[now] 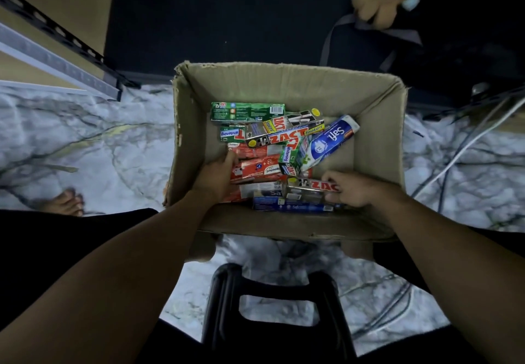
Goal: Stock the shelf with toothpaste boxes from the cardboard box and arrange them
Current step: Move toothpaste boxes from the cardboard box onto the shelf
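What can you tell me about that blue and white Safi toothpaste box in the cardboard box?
The Safi box is a long carton, white and blue, with "Safi" printed in white on its blue end. It lies tilted on top of the pile, slanting from the middle toward the far right of the cardboard box, its lower end resting on a green Whitening box. It looks intact. Neither hand touches it.
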`<move>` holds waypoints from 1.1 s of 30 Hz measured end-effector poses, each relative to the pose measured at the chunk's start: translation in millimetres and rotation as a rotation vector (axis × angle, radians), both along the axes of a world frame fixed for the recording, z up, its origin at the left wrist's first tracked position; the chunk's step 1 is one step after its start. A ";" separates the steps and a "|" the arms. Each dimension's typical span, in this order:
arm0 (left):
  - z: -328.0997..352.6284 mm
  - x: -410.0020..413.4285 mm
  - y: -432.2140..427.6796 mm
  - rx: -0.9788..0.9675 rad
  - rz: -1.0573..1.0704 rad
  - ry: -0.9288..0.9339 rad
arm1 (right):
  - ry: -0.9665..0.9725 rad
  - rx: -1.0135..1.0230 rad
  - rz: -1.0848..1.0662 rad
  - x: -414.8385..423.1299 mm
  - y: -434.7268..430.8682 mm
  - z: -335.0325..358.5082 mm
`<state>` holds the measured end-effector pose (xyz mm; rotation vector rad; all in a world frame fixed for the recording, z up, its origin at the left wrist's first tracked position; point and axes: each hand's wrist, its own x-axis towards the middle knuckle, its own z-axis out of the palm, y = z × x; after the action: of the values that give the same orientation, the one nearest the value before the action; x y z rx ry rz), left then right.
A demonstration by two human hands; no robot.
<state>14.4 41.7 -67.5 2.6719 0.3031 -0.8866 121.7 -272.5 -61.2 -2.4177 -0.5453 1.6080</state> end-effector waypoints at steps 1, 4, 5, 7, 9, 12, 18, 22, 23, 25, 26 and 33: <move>-0.2 -0.1 -0.7 0.013 -0.005 -0.011 | 0.000 0.021 -0.021 -2.1 -2.0 1.0; -0.2 -2.6 2.2 0.026 -0.036 -0.040 | -0.016 0.082 -0.044 -5.8 -7.0 5.7; 1.7 -3.7 3.5 0.020 -0.052 -0.058 | -0.018 0.090 -0.050 -7.2 -8.0 9.6; 7.6 -5.4 5.1 0.029 -0.110 -0.100 | -0.022 0.108 -0.070 -10.1 -9.2 19.2; 17.1 -7.2 4.0 0.056 -0.180 -0.154 | -0.013 0.119 -0.080 -12.2 -9.9 29.2; 34.0 -10.9 -0.1 0.108 -0.233 -0.189 | -0.020 0.112 -0.065 -11.8 -9.2 48.6; 94.4 -1.9 -8.3 0.050 -0.242 -0.320 | -0.164 0.178 -0.128 -10.4 -6.7 111.8; 144.7 -1.2 -5.3 0.030 -0.229 -0.408 | -0.297 0.216 -0.129 -8.7 -9.1 161.0; 157.4 -0.2 -3.4 0.036 -0.222 -0.429 | -0.336 0.232 -0.129 -7.1 -10.5 174.2; 184.4 3.6 0.9 0.050 -0.210 -0.467 | -0.408 0.268 -0.157 -4.6 -12.8 202.8; 199.3 6.2 3.3 0.056 -0.206 -0.494 | -0.449 0.291 -0.180 -3.8 -13.5 217.8; 322.7 15.1 13.2 -0.013 -0.183 -0.764 | -0.778 0.489 -0.181 -5.5 -8.5 336.2</move>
<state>29.5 54.8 255.2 2.8137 -0.1281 0.1336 116.2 -281.0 275.0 -2.5112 -0.6948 0.3444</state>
